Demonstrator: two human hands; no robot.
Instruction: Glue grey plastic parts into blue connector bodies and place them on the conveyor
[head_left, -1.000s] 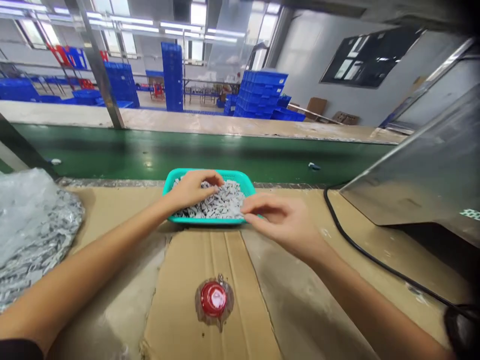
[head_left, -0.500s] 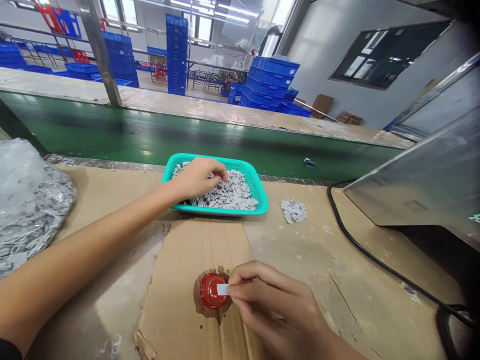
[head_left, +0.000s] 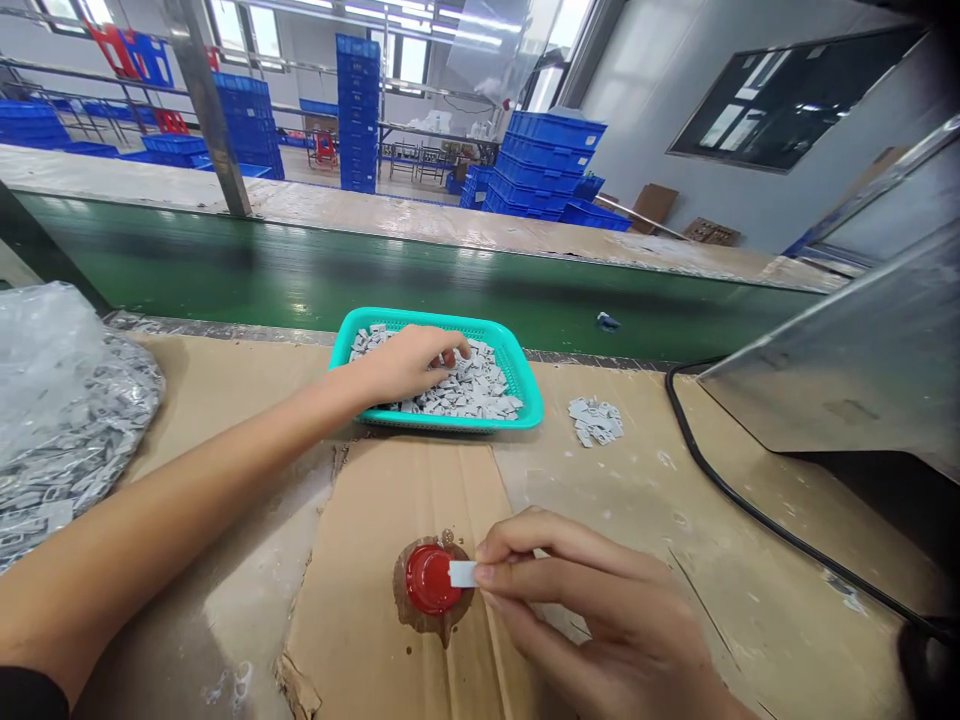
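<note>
My right hand point(head_left: 592, 600) pinches a small flat light-grey plastic piece point(head_left: 463, 573) between thumb and fingertips. The piece's free end is over the right edge of a small round red cup point(head_left: 431, 580), which looks wet and sits in a dark damp stain on the cardboard point(head_left: 397, 490). My left hand point(head_left: 416, 362) lies over a turquoise plastic basket point(head_left: 531, 385), its fingers bent and the thumb apart from them. Many similar grey plastic pieces point(head_left: 480, 385) fill the basket under that hand, and I see none held in it.
A small pile of grey pieces point(head_left: 596, 421) lies right of the basket. At left stands a clear plastic bag point(head_left: 75, 420) of grey parts. A black cable point(head_left: 727, 490) and metal housing point(head_left: 825, 370) edge the right side. Behind runs a green conveyor belt point(head_left: 337, 275).
The grey piece in my right hand has shifted slightly right relative to the red cup, uncovering more of it. My left hand stays over the basket, its fingers a little more extended. The view has shifted slightly.
</note>
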